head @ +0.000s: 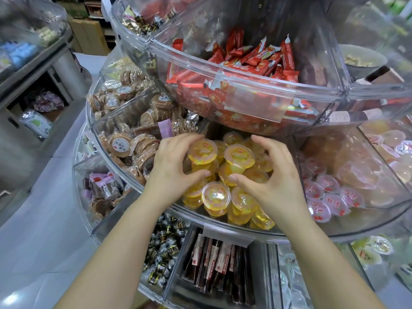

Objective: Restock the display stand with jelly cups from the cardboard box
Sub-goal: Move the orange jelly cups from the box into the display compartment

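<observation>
Yellow jelly cups (pixel 216 196) with clear lids fill one compartment on the middle tier of the clear round display stand (pixel 223 229). My left hand (pixel 171 170) and my right hand (pixel 270 175) reach into that compartment from either side. Both are curled like claws around a small cluster of jelly cups (pixel 239 155) on top of the heap, thumbs underneath and fingers arched over. The cluster sits between my two palms. The source cardboard box is not in view.
The upper tier (pixel 234 70) with red wrapped snacks overhangs the compartment closely. Round wrapped biscuits (pixel 121 142) lie to the left, pink jelly cups (pixel 330 197) to the right. The lower tier holds dark candies (pixel 163 248) and red-brown packets. Another shelf unit (pixel 33 70) stands at far left.
</observation>
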